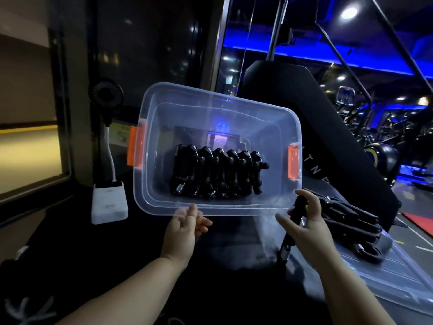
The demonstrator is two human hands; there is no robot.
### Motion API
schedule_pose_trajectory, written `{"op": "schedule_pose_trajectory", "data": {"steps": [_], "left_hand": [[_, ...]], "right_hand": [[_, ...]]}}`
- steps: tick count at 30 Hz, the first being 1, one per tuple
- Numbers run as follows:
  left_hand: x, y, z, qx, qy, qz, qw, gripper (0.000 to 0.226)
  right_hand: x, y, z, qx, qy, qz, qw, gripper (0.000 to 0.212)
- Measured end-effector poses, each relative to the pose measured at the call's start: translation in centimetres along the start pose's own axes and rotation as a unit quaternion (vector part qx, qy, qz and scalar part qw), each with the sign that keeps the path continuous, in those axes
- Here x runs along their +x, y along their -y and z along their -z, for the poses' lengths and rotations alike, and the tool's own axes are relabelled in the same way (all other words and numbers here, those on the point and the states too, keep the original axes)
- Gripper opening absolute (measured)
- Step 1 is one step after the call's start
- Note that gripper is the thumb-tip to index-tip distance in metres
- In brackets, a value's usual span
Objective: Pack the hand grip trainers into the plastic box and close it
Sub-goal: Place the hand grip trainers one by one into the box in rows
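A clear plastic box (150,198) with orange latches (134,148) on both short ends is tilted up toward me. Several black hand grip trainers (216,174) stand in a row inside it. My left hand (185,227) grips the box's near rim from below, thumb over the edge. My right hand (307,221) holds one black grip trainer (288,240) upright just outside the box's near right corner, its spring end pointing down. More black trainers (346,221) lie in a pile to the right on the clear lid (386,275).
A white base (109,202) with a small black fan (105,95) on a stalk stands left of the box. A black padded gym machine (304,102) rises behind. The surface below is dark. Gym equipment under blue light fills the right background.
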State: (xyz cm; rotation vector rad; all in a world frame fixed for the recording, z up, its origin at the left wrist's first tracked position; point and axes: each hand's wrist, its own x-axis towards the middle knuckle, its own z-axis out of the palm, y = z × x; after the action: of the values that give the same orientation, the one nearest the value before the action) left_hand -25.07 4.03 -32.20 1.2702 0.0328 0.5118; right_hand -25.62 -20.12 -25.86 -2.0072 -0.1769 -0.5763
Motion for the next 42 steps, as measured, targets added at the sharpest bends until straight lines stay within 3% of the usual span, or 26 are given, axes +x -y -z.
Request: {"op": "schedule_pose_trajectory", "data": {"steps": [4, 15, 19, 24, 28, 31, 36, 42], "left_hand": [[0.0, -0.1, 0.1, -0.001, 0.008, 0.005, 1.000, 0.033], [0.0, -0.3, 0.1, 0.003, 0.008, 0.007, 1.000, 0.032], [-0.2, -0.3, 0.2, 0.014, 0.010, 0.007, 1.000, 0.034], [-0.1, -0.4, 0.1, 0.013, 0.004, 0.005, 1.000, 0.033], [-0.2, -0.4, 0.1, 0.009, 0.004, 0.005, 1.000, 0.033], [-0.2, -0.4, 0.1, 0.008, 0.004, 0.004, 1.000, 0.032], [-0.3, -0.4, 0.1, 0.013, 0.005, 0.007, 1.000, 0.033], [-0.3, -0.6, 0.1, 0.014, 0.011, 0.008, 1.000, 0.034]], "right_hand": [[-0.6, 0.6, 0.1, -0.022, 0.015, -0.008, 1.000, 0.083], [-1.8, 0.8, 0.1, -0.028, 0.049, -0.030, 0.998, 0.112], [-2.3, 0.2, 0.1, -0.060, 0.063, -0.070, 0.994, 0.100], [-2.8, -0.5, 0.5, -0.119, 0.005, -0.061, 0.991, 0.030], [-2.7, -0.6, 0.9, -0.112, 0.014, -0.098, 0.989, 0.009], [-2.4, -0.5, 1.3, -0.119, 0.047, -0.129, 0.983, 0.004], [-1.8, 0.3, 1.8, -0.083, 0.135, -0.180, 0.971, 0.023], [-2.6, 0.6, 1.6, 0.033, 0.096, -0.170, 0.980, 0.022]]}}
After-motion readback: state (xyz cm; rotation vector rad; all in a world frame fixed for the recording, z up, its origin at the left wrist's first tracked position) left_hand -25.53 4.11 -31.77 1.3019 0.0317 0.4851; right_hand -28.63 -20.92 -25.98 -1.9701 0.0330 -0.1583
